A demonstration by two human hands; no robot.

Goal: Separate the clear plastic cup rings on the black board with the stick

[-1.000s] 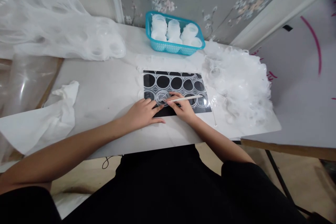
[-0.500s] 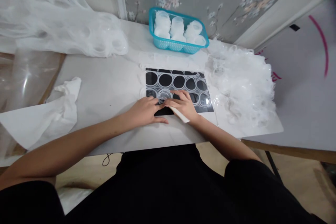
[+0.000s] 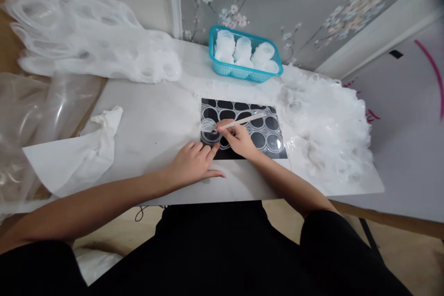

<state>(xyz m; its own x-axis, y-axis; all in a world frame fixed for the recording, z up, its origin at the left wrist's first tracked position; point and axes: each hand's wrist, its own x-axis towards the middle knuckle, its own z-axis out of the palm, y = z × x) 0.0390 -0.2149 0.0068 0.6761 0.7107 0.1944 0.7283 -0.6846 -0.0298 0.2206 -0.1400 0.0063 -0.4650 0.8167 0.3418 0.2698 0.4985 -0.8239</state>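
A clear sheet with rows of round outlines lies over a black rectangular board (image 3: 244, 153). My right hand (image 3: 238, 138) is closed around a slim pale stick-like tool (image 3: 248, 119); its long end slants up to the right and its lower tip meets the sheet's left part. At that tip a clear plastic ring (image 3: 208, 125) sits over one of the left circles, partly lifted as far as I can see. My left hand (image 3: 194, 161) lies flat with fingers apart, its index fingertip touching the board's lower left edge.
A turquoise basket (image 3: 239, 72) with stacked white translucent rings stands at the back. Heaps of cut translucent plastic (image 3: 326, 125) lie right, and layered perforated sheets (image 3: 97, 41) back left. A crumpled white paper (image 3: 86, 148) and clear film (image 3: 69, 97) are at the left.
The pale tool has swung from pointing down toward me to slanting up and right. My left hand has drawn back from the circles toward the board's lower edge. The camera view has shifted slightly.
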